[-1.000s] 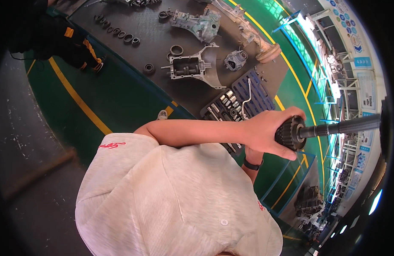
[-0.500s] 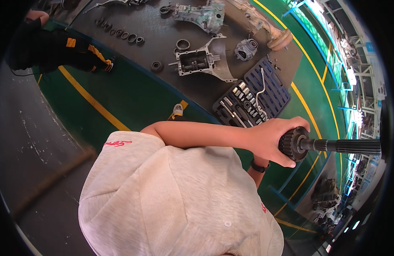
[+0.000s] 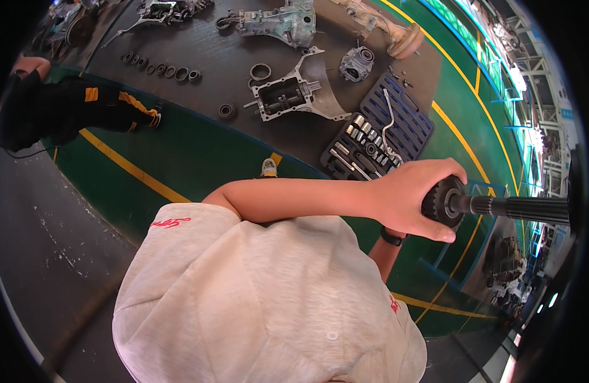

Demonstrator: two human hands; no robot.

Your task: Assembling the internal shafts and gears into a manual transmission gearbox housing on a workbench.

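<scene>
Nearest to us is our pale shirt, and then our right wrist with its dark band; the right hand is hidden behind the left, so we cannot tell how its grip stands. Our left hand has its grip closed around a dark toothed gear, thumb below and fingers above. The gear is held up toward our right, and its splined shaft runs on to the dark rim of the view.

Past the forearm, an open dark-blue tool case lies on the worktop. Metal sockets and slim tools sit in its near half; a bent bar lies across its slotted half. Beyond, an open metal housing contains gears. Near it are a ring and a rounded metal unit, with a larger casing farther off.

The worktop is dark, with a blue edge. Around it we see green floor with yellow lines, a co-worker in dark clothing at left, and more machinery at far right.
</scene>
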